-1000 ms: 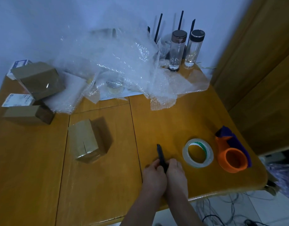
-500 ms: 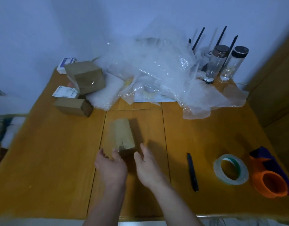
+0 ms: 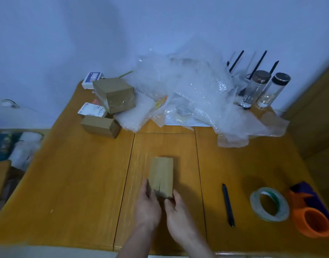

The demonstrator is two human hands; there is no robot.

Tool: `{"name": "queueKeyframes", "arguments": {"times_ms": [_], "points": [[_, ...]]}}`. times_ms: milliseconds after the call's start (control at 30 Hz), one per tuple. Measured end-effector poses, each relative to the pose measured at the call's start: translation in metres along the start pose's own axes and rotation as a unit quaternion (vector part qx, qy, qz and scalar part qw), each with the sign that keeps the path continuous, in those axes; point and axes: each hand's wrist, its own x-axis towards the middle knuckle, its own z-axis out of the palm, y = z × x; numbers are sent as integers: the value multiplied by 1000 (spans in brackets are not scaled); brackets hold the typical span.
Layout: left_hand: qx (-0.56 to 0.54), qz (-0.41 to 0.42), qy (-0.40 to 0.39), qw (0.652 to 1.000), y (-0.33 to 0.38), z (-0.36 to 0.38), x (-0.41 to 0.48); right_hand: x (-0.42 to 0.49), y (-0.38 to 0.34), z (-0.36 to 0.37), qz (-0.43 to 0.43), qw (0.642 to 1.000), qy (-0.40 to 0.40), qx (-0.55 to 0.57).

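Observation:
A small brown cardboard box point(image 3: 161, 175) lies on the wooden table point(image 3: 76, 183), its long side pointing toward me and a slit showing on its near top. My left hand point(image 3: 147, 203) holds its near left corner, fingers along the left side and thumb on the near face. My right hand point(image 3: 176, 211) grips the near right corner, thumb up against the box. A black pen point(image 3: 228, 204) lies free on the table to the right of my hands.
Right of the pen sit a clear tape roll point(image 3: 269, 206) and an orange tape dispenser point(image 3: 312, 215). Bubble wrap point(image 3: 193, 94) is heaped at the back, with two glass bottles point(image 3: 265, 90) behind it. Two more cardboard boxes point(image 3: 113, 95) point(image 3: 101, 126) and white labelled packets stand back left.
Both hands let go of the pen, which now lies on the table, and moved left onto the small box. The box has turned lengthwise toward me. My view swung left.

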Motion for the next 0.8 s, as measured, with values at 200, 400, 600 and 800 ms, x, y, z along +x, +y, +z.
{"name": "queueKeyframes", "arguments": {"times_ms": [200, 400, 600, 800], "points": [[3, -13, -35, 999, -10, 12, -29, -20, 14, -13, 38, 998, 43, -6], [2, -11, -42, 999, -5, 12, -37, -25, 12, -21, 44, 997, 55, -25], [9, -4, -44, 999, -9, 11, -36, -27, 12, -21, 45, 997, 57, -15], [3, -8, -43, 999, -13, 5, -34, -37, 6, -24, 42, 997, 60, -14]]}}
